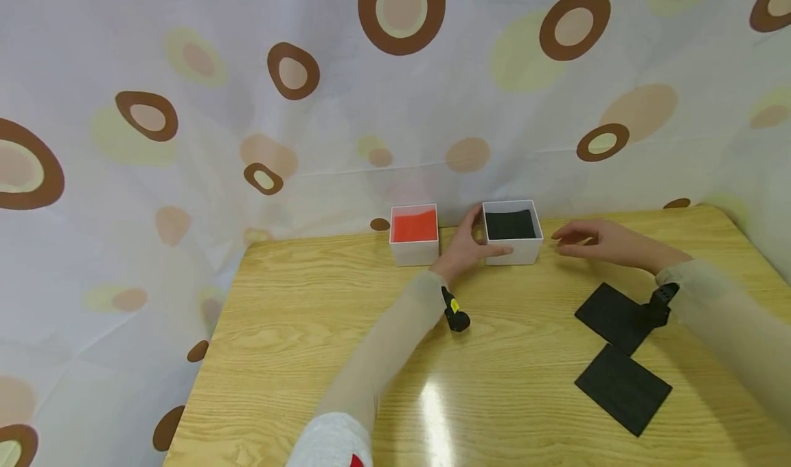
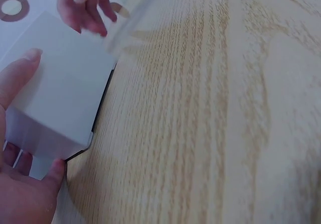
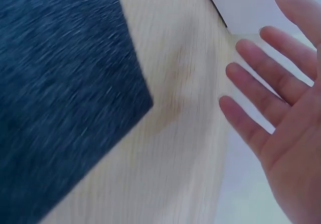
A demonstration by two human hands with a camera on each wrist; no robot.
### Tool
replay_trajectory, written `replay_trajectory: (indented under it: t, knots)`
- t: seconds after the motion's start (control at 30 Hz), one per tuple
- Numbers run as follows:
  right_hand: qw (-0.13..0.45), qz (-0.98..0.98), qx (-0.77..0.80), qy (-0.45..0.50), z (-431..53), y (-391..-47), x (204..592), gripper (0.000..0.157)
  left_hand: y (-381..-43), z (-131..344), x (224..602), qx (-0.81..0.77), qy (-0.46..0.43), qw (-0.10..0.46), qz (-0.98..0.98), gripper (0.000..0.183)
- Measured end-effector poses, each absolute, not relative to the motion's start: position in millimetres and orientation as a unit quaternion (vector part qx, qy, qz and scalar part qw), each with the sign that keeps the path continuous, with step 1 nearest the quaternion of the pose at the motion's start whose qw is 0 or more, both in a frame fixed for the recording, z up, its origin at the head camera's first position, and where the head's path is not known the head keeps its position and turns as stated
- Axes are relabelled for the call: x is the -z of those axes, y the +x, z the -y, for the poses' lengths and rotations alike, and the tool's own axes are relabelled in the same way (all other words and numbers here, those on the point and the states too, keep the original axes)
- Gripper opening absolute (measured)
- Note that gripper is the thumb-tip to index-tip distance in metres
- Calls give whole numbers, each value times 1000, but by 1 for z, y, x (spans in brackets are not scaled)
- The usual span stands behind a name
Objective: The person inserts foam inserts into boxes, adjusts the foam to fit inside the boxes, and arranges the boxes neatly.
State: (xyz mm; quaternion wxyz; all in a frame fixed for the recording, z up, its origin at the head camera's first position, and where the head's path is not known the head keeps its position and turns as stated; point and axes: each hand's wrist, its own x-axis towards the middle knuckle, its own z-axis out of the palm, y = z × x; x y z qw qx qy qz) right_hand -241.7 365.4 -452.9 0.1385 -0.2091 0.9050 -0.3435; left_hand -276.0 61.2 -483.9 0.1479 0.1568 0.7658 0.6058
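Observation:
My left hand (image 1: 462, 248) grips the left side of a white open-topped box (image 1: 513, 253). Its thumb lies across the box's front, and the other fingers are along the left side. Inside that box is black sheet material (image 1: 509, 225). In the left wrist view, fingertips touch the white box (image 2: 65, 78) near its lower edge. Off to the right of the box, my right hand (image 1: 596, 239) hovers above the table, holding nothing. The right wrist view shows the right hand (image 3: 281, 93) with its fingers extended and spread, apart from the box.
Left of my left hand stands a second white box (image 1: 415, 253) with red sheet material (image 1: 415, 226) inside. Two black felt-like rectangles, a far one (image 1: 608, 312) and a near one (image 1: 624, 388), lie on the wooden table (image 1: 296, 329). A patterned curtain (image 1: 346, 123) hangs behind the boxes.

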Motion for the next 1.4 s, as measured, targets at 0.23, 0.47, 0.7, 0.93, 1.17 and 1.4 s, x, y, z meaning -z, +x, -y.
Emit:
replay_trajectory:
  t: [0.23,0.47,0.7,0.93,1.17,1.4]
  knots:
    - [106,-919,324,-199,-383,-216,443,19,-277,-62,482,-609,157,149,-763,103]
    - [60,-924,316,-208,-395,-185,445,25,-277,-60,487,-610,152,156,-762,104]
    - [7,-918,326,-223,-413,-155,453,32,-282,-62,493,-615,168,146,-757,104]
    - [8,-928,329,-173,-428,-124,464,41,-284,-61,494,-608,168,146,-762,105]
    - [-21,-921,355,-160,-431,-95,483,46,-285,-60,495,-604,171,147,-764,106]
    - [-43,-923,349,-156,-430,-81,497,52,-286,-60,494,-606,166,152,-763,106]
